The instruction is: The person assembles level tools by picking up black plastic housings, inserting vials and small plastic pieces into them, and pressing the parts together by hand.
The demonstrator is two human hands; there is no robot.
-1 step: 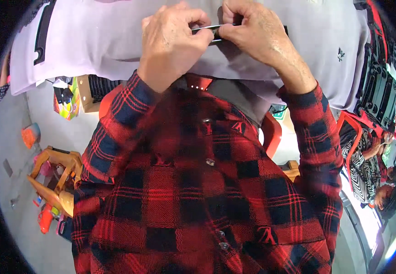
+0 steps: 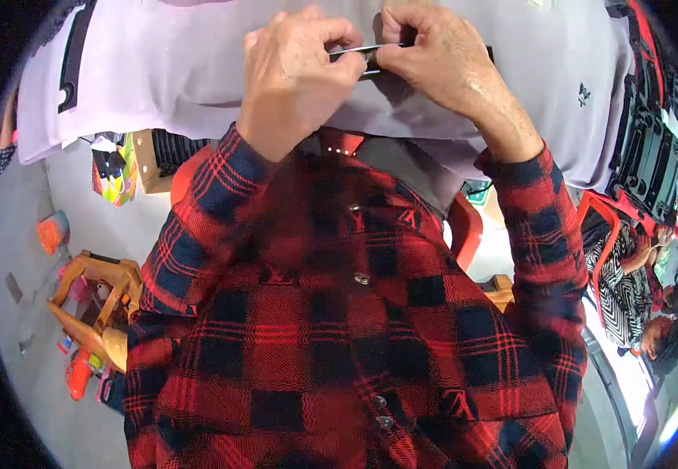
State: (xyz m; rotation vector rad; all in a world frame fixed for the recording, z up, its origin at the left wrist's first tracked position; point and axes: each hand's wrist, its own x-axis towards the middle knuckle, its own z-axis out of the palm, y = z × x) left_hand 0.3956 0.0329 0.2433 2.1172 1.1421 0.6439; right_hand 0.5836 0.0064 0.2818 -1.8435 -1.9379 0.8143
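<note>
Both hands meet over the pale cloth-covered table (image 2: 159,70) at the top of the view. They pinch a narrow dark strip with light edges (image 2: 369,61), mostly hidden behind the fingers. My left hand (image 2: 296,66) is closed, thumb and forefinger gripping the strip's left side. Opposite it, my right hand (image 2: 437,59) is closed too, its thumb pressed against the strip close to the left thumb. A dark end shows just right of the right wrist; whether it belongs to the same strip I cannot tell.
A long black strip part (image 2: 76,59) lies at the table's left. Small dark pieces (image 2: 583,94) sit on the right. Many black parts (image 2: 647,156) are stacked beyond the right edge. Below stand a cardboard box (image 2: 151,160) and a wooden stool (image 2: 101,289). Another person (image 2: 624,289) sits at the right.
</note>
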